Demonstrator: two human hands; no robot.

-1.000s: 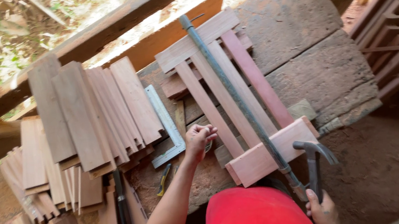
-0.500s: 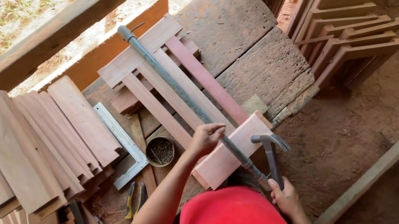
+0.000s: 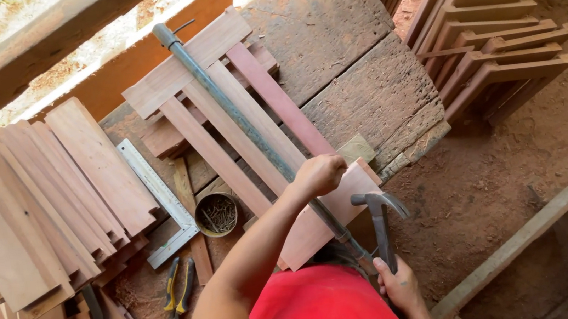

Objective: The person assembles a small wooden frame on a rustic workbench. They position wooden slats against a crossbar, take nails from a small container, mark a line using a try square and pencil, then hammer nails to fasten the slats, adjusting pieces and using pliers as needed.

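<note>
A broad, weathered workbench point(image 3: 355, 94) of thick planks fills the middle of the view, with red earth floor to its right and a stack of stepped wooden frames point(image 3: 498, 35) standing beyond its far corner. On the bench's left side a fanned pile of short reddish boards point(image 3: 39, 201) overlaps like shingles. In the centre lies a slatted panel point(image 3: 238, 129) made of three long slats between two cross boards, and a long metal bar clamp point(image 3: 244, 125) runs diagonally over it from the far cross board to the near one. A steel square point(image 3: 160, 198) rests just beside the board pile. The left hand point(image 3: 318, 175) is clenched down on the near cross board, touching the clamp bar, fingers curled; what it pinches cannot be told. The right hand point(image 3: 399, 285) grips the handle of a claw hammer point(image 3: 379, 216), whose head hangs just off the panel's near corner. A small round tin point(image 3: 218, 214) between the square and the panel holds a heap of nails. Pliers point(image 3: 179, 292) with yellow handles lie near the bench's front edge.
</note>
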